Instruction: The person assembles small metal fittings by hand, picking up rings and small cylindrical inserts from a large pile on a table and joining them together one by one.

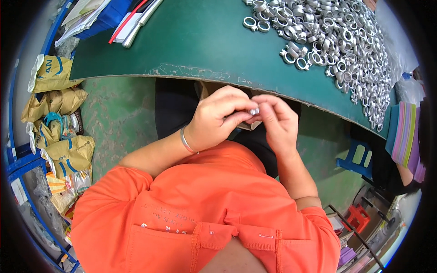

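Just off the near edge of the green table, above my lap, both hands meet at a small silvery metal piece (254, 111). My left hand (218, 111) pinches it between thumb and forefinger. From the other side, the bent fingers and thumb of my right hand (278, 120) close on the same piece. Fingers cover most of it, so its full shape is hidden. A big heap of silvery metal ring clamps (330, 36), each with a small lug, spreads over the right part of the table. Below my hands, part of a brown cardboard box (248, 126) shows between my legs.
The green table (191, 41) has a curved, worn near edge. Papers and a red strip (129, 20) lie at its far left beside a blue bin (107, 20). Tan bags (70, 154) fill the left rack. At right are a blue stool (355, 157) and striped purple material (405, 134).
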`<state>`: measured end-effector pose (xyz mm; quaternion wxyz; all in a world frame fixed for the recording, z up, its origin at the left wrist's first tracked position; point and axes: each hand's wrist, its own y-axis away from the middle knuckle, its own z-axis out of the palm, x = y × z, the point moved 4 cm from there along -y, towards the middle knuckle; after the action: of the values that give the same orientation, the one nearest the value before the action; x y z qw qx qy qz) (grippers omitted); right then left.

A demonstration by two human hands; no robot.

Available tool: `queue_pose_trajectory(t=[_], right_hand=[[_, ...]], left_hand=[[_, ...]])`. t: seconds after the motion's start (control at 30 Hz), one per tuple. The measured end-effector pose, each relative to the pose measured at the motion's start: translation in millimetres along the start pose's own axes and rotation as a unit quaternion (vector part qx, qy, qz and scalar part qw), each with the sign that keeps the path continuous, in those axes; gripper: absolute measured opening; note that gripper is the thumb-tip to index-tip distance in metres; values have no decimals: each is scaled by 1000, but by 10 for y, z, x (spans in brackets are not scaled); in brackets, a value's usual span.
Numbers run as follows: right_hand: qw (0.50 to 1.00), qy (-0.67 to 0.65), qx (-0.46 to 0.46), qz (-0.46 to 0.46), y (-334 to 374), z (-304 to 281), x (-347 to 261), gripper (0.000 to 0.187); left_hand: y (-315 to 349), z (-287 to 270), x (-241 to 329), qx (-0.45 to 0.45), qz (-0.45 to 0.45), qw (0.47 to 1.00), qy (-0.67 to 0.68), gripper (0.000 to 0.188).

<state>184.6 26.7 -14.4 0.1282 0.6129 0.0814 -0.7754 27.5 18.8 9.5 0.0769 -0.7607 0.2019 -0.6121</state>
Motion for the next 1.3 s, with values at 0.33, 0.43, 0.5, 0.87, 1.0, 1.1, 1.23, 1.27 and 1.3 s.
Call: queue_pose_trajectory(t=[0.33, 0.43, 0.5, 0.87, 1.0, 1.1, 1.23, 1.27, 1.3], right_hand=[[795, 497, 8, -349, -519, 52, -550, 20], [717, 578, 34, -388, -1209, 118, -598, 32], [605, 685, 124, -386, -1634, 111, -528, 37], [676, 637, -15, -369, -1072, -16, -527, 27], [701, 609, -61, -367, -743, -98, -517, 36], [724, 563, -75, -392, -717, -182, -524, 42], [799, 431, 80, -413, -680, -650, -645, 28], [785, 467, 160, -375, -681, -783, -643, 20], [764, 500, 238, -333, -681, -898, -648, 13]], left_hand=[[-269, -284, 84, 70, 51, 987, -133, 19], [-982, -377, -69, 75, 96, 972, -202, 35], [-1548, -417, -414, 99, 128, 957, -241, 38], [-1376, -42, -716, -87, -9, 971, -223, 58], [-971, 135, -427, -93, -5, 965, -245, 81], [-904, 202, -414, -70, -2, 973, -221, 96], [-861, 206, -283, -41, 29, 972, -231, 114], [-852, 234, -233, -41, 26, 962, -268, 113], [-846, 260, -239, -39, 23, 962, -269, 113]])
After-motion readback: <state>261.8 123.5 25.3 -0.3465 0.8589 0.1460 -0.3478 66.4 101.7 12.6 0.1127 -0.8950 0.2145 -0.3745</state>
